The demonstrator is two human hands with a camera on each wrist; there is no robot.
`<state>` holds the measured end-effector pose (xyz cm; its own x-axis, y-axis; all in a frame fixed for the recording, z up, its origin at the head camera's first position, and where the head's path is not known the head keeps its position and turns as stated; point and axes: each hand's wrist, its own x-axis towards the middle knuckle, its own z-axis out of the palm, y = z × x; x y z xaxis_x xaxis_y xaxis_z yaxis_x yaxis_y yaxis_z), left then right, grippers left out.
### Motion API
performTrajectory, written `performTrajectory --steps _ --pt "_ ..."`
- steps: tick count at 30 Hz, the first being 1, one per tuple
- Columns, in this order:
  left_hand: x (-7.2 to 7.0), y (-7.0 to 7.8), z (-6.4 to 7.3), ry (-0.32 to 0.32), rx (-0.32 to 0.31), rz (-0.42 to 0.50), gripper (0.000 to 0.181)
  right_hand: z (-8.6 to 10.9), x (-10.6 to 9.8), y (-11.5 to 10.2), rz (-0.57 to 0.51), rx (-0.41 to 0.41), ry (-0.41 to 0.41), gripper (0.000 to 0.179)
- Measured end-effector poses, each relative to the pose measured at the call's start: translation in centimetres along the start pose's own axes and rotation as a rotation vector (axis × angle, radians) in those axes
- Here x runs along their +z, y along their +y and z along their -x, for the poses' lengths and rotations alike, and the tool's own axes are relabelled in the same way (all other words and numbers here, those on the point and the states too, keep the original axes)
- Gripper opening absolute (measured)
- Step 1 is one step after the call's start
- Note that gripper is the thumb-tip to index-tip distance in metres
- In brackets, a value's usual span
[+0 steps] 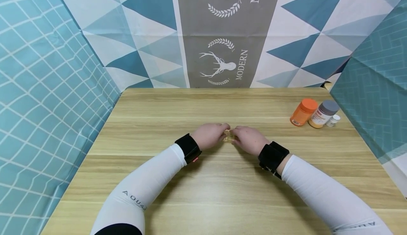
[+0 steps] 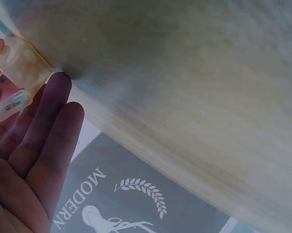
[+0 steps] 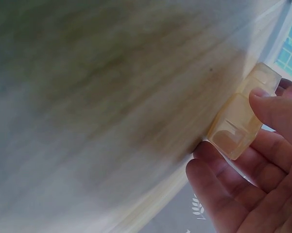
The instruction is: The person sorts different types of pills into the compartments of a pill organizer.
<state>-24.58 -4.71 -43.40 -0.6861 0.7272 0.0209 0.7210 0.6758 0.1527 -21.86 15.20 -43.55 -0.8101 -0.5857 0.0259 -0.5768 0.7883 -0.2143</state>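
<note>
A small translucent yellow pill box (image 1: 228, 136) sits between my two hands over the middle of the table. My left hand (image 1: 208, 136) holds its left end, fingers along the far side. In the left wrist view, a small flap (image 2: 12, 105) with dark lettering juts out from the box (image 2: 26, 65). My right hand (image 1: 251, 139) grips the other end. The right wrist view shows that thumb (image 3: 263, 99) pressed on the pill box (image 3: 233, 127), with the other fingers behind and under it. What the box contains is unclear.
At the table's back right stand an orange bottle (image 1: 303, 112), a grey-capped bottle (image 1: 323, 114) and a small white bottle (image 1: 333, 121), close together. Patterned cloth (image 1: 146, 33) hangs behind the wooden table (image 1: 203, 192) and along both sides.
</note>
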Motion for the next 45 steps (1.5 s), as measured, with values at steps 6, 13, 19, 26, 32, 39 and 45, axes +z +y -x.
performTrajectory --steps 6,13,19,26,32,39,45 --pt "-0.1 -0.2 -0.1 -0.022 -0.004 0.028 0.035 -0.1 0.2 0.2 0.005 0.002 0.011 0.033" --pt "0.1 -0.1 -0.3 -0.033 -0.012 0.02 0.03 0.0 0.2 0.2 0.001 -0.011 0.021 0.03" --pt "0.3 0.2 -0.5 -0.042 -0.036 -0.018 0.026 0.0 0.3 0.2 0.004 -0.019 0.031 0.033" --pt "0.1 0.2 -0.7 -0.057 -0.059 0.021 0.027 0.0 0.5 0.3 -0.001 -0.022 0.037 0.035" --pt "-0.1 -0.1 -0.7 -0.068 -0.054 0.054 0.027 -0.1 0.4 0.3 -0.007 -0.029 0.043 0.032" --pt "-0.3 0.1 -1.0 -0.072 -0.046 0.032 0.024 -0.1 0.5 0.4 -0.003 -0.026 0.044 0.033" --pt "-0.1 0.0 -1.0 -0.059 -0.043 0.026 0.023 0.0 0.4 0.3 -0.002 -0.018 0.033 0.035"
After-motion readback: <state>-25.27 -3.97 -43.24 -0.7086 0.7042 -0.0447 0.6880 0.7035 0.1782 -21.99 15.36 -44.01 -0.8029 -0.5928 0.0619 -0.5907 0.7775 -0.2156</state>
